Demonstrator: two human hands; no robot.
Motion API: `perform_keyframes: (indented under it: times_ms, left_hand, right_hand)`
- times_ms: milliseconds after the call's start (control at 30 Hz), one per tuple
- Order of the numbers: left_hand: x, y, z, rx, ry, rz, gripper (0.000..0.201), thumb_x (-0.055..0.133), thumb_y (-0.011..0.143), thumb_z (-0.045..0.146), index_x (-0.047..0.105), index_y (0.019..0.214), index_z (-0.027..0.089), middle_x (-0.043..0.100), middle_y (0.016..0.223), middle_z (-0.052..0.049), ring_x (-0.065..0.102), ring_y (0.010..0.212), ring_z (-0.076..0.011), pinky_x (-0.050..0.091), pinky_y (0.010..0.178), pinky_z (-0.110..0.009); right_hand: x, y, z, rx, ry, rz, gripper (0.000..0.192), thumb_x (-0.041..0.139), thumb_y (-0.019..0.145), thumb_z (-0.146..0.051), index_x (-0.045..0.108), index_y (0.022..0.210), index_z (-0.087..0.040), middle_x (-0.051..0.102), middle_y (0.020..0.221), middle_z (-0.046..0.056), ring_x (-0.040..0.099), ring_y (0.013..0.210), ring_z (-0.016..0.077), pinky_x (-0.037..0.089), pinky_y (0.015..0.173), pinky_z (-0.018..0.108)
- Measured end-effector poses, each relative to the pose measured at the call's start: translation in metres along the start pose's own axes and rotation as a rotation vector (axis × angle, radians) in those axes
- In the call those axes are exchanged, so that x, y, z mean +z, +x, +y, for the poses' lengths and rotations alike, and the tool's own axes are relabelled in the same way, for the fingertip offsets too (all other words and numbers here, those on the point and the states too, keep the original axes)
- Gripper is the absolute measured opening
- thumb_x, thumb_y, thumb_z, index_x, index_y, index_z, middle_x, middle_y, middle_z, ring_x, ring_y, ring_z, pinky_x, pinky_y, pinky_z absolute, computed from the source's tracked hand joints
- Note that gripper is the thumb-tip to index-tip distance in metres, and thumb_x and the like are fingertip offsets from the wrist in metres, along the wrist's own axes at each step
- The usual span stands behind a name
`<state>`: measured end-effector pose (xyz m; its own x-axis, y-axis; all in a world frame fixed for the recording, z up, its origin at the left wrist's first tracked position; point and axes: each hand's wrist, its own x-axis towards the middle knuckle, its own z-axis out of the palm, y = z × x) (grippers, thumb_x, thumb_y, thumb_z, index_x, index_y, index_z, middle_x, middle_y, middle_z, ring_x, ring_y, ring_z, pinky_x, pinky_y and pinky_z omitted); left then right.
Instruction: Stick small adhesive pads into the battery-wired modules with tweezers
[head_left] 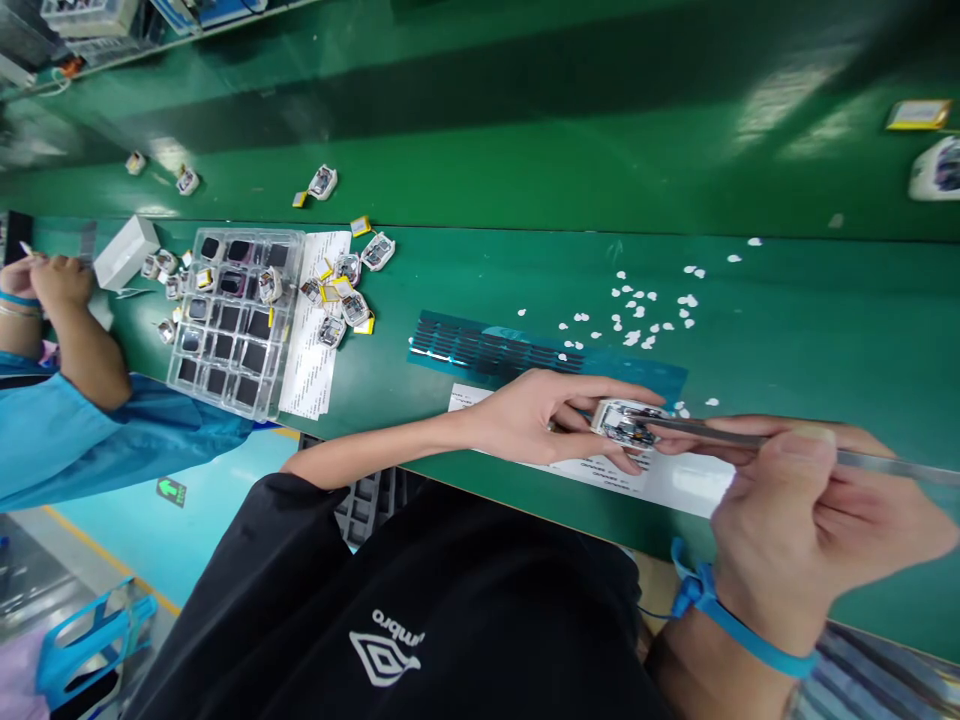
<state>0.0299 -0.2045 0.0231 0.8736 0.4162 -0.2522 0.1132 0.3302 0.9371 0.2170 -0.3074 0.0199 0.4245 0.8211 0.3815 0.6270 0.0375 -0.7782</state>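
Observation:
My left hand (525,415) reaches in over the bench and grips a small white watch-like housing (624,424) with its fingertips. The housing's open side faces up, showing electronics inside. My right hand (795,500) is closed around metal tweezers (712,432), whose tips meet the housing's open side. Whether the tips pinch anything is too small to tell. Under the hands lies a white printed sheet (686,488). Just beyond it is a blue film sheet with dark strips (480,345). Small white pieces (634,338) are scattered beyond the housing.
Leftward, a clear compartment tray (289,325) holds dark screens. Beside it, several open housings (379,252) and yellow-edged batteries (360,226) lie around printed paper (307,385). A co-worker's blue sleeve (67,430) is at far left, near a white box (127,252). Another battery (919,115) sits far right.

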Motion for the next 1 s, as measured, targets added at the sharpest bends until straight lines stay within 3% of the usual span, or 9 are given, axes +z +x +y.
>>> perform_keyframes:
  times_ms: [133,267,400,567,600,667,767,900,1000]
  left_hand:
    - [0.0,0.0,-0.001,0.01,0.011,-0.004,0.067,0.068,0.099,0.025,0.047,0.16,0.007,0.085,0.102,-0.016,0.079,0.089,-0.0177,0.058,0.071,-0.022]
    - [0.0,0.0,-0.001,-0.006,-0.02,0.011,0.058,0.065,0.101,0.027,0.054,0.154,0.007,0.084,0.096,-0.014,0.079,0.081,-0.017,0.055,0.062,-0.021]
    - [-0.002,0.002,-0.002,0.0,0.004,0.027,0.039,0.054,0.103,0.02,0.066,0.138,0.009,0.082,0.087,-0.009,0.082,0.081,-0.0184,0.058,0.066,-0.023]
    - [-0.012,0.003,-0.001,0.063,0.13,0.185,0.034,0.051,0.103,0.024,0.068,0.131,0.012,0.076,0.085,-0.006,0.081,0.078,-0.0178,0.052,0.059,-0.023]
    - [-0.015,0.003,0.0,0.096,0.17,0.245,0.035,0.052,0.103,0.026,0.066,0.133,0.013,0.075,0.084,-0.005,0.081,0.079,-0.0179,0.05,0.059,-0.023]
    - [-0.021,0.002,0.003,0.161,0.303,0.345,0.038,0.052,0.106,0.033,0.064,0.135,0.013,0.072,0.08,-0.003,0.078,0.079,-0.0177,0.047,0.061,-0.025]
    - [-0.031,0.001,0.009,0.195,0.606,0.35,0.034,0.046,0.11,0.038,0.068,0.124,0.017,0.073,0.083,-0.002,0.07,0.073,-0.015,0.047,0.067,-0.028]
    - [-0.04,0.001,0.01,0.207,0.927,0.158,0.035,0.038,0.114,0.037,0.068,0.12,0.02,0.077,0.108,-0.007,0.07,0.1,-0.0189,0.052,0.086,-0.031]
    - [-0.043,0.002,0.004,0.237,1.106,0.09,0.038,0.036,0.115,0.038,0.069,0.127,0.021,0.076,0.116,-0.011,0.067,0.12,-0.0226,0.05,0.097,-0.035]
  right_hand:
    - [-0.002,0.0,0.001,0.167,-0.052,0.047,0.034,0.063,0.102,-0.03,0.081,0.073,-0.029,0.077,0.074,0.0,0.07,0.065,0.0188,0.051,0.061,0.036]
    - [-0.005,0.0,-0.001,0.122,-0.053,-0.005,0.035,0.06,0.104,-0.029,0.082,0.077,-0.03,0.078,0.076,0.0,0.072,0.066,0.0186,0.052,0.059,0.036]
    - [-0.003,-0.002,-0.004,0.076,0.004,-0.055,0.03,0.062,0.102,-0.027,0.082,0.08,-0.032,0.079,0.079,-0.001,0.074,0.068,0.0201,0.054,0.059,0.037]
    - [0.001,0.005,0.001,0.013,0.22,0.158,0.026,0.059,0.102,-0.027,0.085,0.1,-0.035,0.078,0.078,0.002,0.075,0.069,0.025,0.057,0.061,0.043]
    - [-0.001,0.007,0.004,-0.001,0.209,0.124,0.026,0.06,0.102,-0.027,0.084,0.102,-0.035,0.078,0.079,0.002,0.076,0.07,0.025,0.057,0.062,0.043]
    - [-0.005,0.012,0.013,-0.033,0.14,-0.07,0.025,0.062,0.101,-0.027,0.083,0.107,-0.037,0.08,0.086,0.001,0.077,0.077,0.0242,0.059,0.067,0.043]
    - [-0.011,0.016,0.025,-0.109,0.067,-0.342,0.025,0.062,0.101,-0.025,0.082,0.109,-0.039,0.082,0.099,-0.001,0.078,0.093,0.0232,0.063,0.079,0.042]
    - [-0.009,0.018,0.034,-0.167,0.041,-0.374,0.025,0.06,0.103,-0.024,0.081,0.112,-0.036,0.083,0.104,0.0,0.078,0.097,0.0225,0.065,0.084,0.042]
    - [-0.006,0.019,0.036,-0.195,0.03,-0.374,0.024,0.061,0.103,-0.022,0.081,0.11,-0.034,0.083,0.103,-0.001,0.078,0.095,0.021,0.065,0.081,0.039]
